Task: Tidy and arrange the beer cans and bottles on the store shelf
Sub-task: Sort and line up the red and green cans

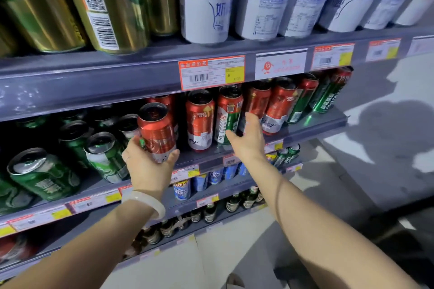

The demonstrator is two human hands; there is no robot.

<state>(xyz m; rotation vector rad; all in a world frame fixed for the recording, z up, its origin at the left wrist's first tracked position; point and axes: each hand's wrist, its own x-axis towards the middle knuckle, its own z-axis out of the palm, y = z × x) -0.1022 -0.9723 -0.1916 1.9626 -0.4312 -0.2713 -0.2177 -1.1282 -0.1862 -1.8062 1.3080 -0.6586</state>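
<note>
On the middle shelf (312,128), a red beer can (156,131) is held at the front edge

Left hand (148,166) has its fingers clamped round the red can's base; right hand (249,141), fingers apart, touches a red-and-green can (229,112). Risk, as I judge it: the low grip lets the can tip into the leaning green cans (103,155), or the right hand knocks over the row of upright red cans (277,105)

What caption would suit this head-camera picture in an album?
Left hand grips a red can at the shelf front while the right hand reaches toward a red-and-green can.
</note>
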